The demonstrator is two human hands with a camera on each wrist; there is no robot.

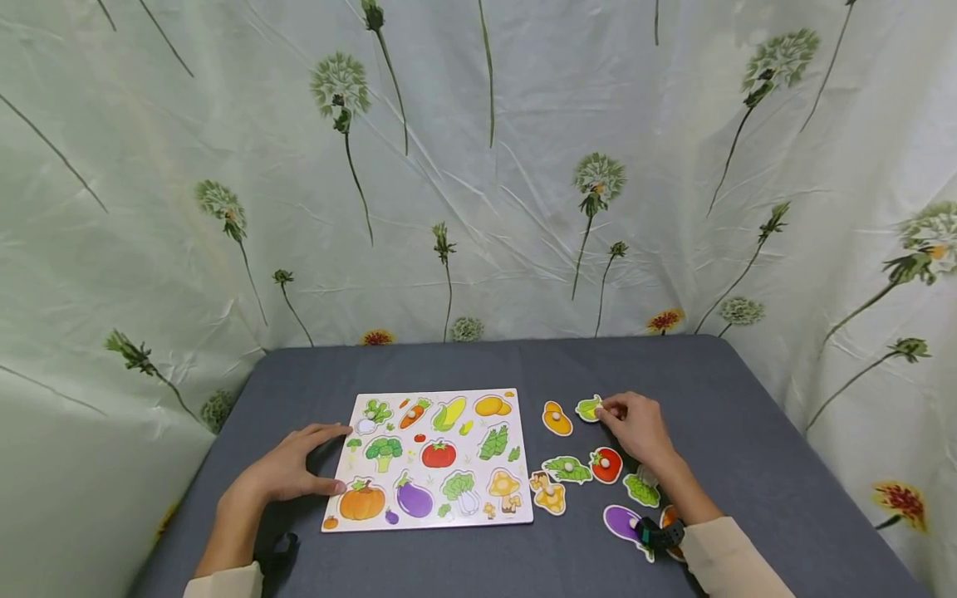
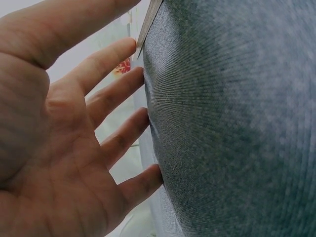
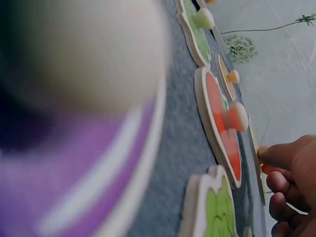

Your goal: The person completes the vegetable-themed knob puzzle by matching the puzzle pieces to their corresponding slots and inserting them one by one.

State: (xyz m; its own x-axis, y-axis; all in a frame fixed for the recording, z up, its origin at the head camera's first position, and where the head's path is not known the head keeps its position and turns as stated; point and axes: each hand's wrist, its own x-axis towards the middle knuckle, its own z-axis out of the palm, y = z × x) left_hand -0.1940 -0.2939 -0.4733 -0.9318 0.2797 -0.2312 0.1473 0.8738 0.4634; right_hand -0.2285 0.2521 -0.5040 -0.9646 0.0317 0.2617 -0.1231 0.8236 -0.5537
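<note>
- Step in hand, my read: handling the corn (image 1: 587, 408) with the right hand (image 1: 635, 422); one piece at a time.
- Right: thumb and fingers (image 3: 280, 156) pinched together at the corn's right side. The knob is masked by the hand, so can't swear whether the grip is on it or on the rim.
- Corn sits near the desk's far side, just right of the potato (image 1: 557, 419), apart from the board (image 1: 429, 522). Desk (image 1: 419, 565) is cloth-grey.
- Left hand (image 1: 287, 467): fingers spread, grasping nothing, thumb and index at the board's left edge. Looks like a light brace.
- Matching corn shape (image 1: 449, 414) is in the board's far row, third from left.
- Other loose pieces: tomato (image 1: 606, 465) and asparagus (image 1: 566, 469) between the right hand and the board; mushroom (image 1: 551, 499) by the board's right edge; eggplant (image 1: 620, 522) near the right wrist.
- Next move, if it's a carry: firm pinch, lift high enough to clear the potato, travel left.
- Then a turn to match the outline before lowering; a skewed piece would likely catch on the rim.
- Left should hold the board against any push.
</note>
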